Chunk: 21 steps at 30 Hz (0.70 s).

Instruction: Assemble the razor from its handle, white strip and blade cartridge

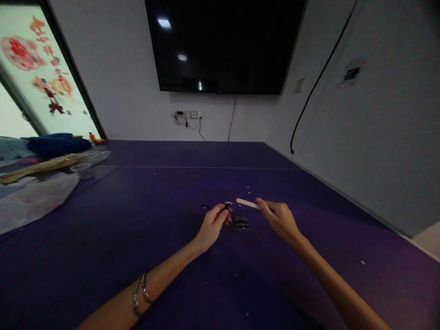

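Note:
My left hand is closed around a small black piece with a whitish top; its exact kind is too small to make out. My right hand grips one end of a flat wooden craft stick. The stick's rounded free end points left, a little to the right of the black piece and apart from it. Between and just below the hands lies a small dark rectangular item on the purple surface. Another small black piece lies left of my left hand.
White crumbs dot the surface, some beyond the stick. At the far left lie clear plastic, blue cloth and a small orange object. A television hangs on the wall, and a black cable hangs at right.

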Motion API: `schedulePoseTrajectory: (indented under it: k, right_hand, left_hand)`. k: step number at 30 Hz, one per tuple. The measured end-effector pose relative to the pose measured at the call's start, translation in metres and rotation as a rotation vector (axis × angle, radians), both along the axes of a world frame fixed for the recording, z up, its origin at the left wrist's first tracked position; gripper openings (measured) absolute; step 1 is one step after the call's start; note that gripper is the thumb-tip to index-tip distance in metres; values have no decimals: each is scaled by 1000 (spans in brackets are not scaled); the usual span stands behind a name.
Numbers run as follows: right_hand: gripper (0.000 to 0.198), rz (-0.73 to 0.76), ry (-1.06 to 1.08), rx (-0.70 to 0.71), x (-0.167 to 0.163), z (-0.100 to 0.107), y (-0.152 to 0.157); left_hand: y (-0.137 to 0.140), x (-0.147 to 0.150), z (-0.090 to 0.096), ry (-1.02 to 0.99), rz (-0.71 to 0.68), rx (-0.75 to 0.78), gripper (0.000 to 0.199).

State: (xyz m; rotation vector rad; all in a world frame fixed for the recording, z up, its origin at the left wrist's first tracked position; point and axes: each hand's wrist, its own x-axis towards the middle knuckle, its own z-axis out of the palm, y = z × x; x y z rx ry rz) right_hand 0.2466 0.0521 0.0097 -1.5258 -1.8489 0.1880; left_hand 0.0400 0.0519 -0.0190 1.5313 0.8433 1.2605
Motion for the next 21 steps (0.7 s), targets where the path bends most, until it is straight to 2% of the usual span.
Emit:
schedulePoseTrajectory:
  k: [4,7,11,15,21]
  right_hand:
    - [52,38,-41,-1,-6,0,-3]
    - [52,8,-41,8,-2,-4,0]
    - [52,-7,24,28,0,-7,1]
    - [50,43,67,51,-5,-8,-1]
    - [49,-2,80,95,-3,-16,5]
  left_hand:
    - [-3,2,0,4,-29,2,24]
    - [-4,2,1,1,-52,-2,23]
    - [-3,1,0,-14,-59,-13,22]
    - [-4,2,-1,-38,-102,-27,22]
    - [-14,6,5,-270,-220,-242,24]
